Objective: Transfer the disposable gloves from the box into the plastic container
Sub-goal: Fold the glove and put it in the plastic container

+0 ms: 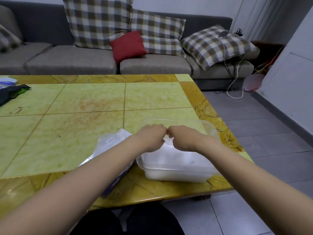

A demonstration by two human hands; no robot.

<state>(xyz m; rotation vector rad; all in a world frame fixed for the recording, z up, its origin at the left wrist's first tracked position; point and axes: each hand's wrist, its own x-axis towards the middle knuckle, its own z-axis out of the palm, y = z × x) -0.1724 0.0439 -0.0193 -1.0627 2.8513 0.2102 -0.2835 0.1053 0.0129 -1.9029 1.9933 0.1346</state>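
Your left hand (pixel 150 138) and right hand (pixel 183 138) are both curled into loose fists, knuckles touching, backs toward the camera. The fingertips are tucked under and hidden. A sliver of pale film shows in the gap where the hands meet, but you cannot tell from this view whether either hand actually pinches it.

Position: both hands hover over the middle of the clear plastic container (pixel 152 167), which sits near the table's right front corner. Its far rim shows beyond your knuckles.

Contents: the container holds a thick white mass of disposable gloves (pixel 177 158), visible through the front wall and filling it close to the rim.

Box: the glove box (pixel 116 180) lies just left of the container, mostly hidden under your left forearm; only a purple edge shows. A crumpled heap of translucent plastic (pixel 110 143) lies on top of it, touching the forearm.

Surroundings: a yellow-green tiled table (pixel 84 102) with an ochre border. A dark cloth (pixel 11 92) lies at the far left edge. Behind the table stands a grey sofa (pixel 71 61) with checked pillows (pixel 96 21) and a red cushion (pixel 127 44). A phone (pixel 223 33) on a cable rests on the right-hand pillow.
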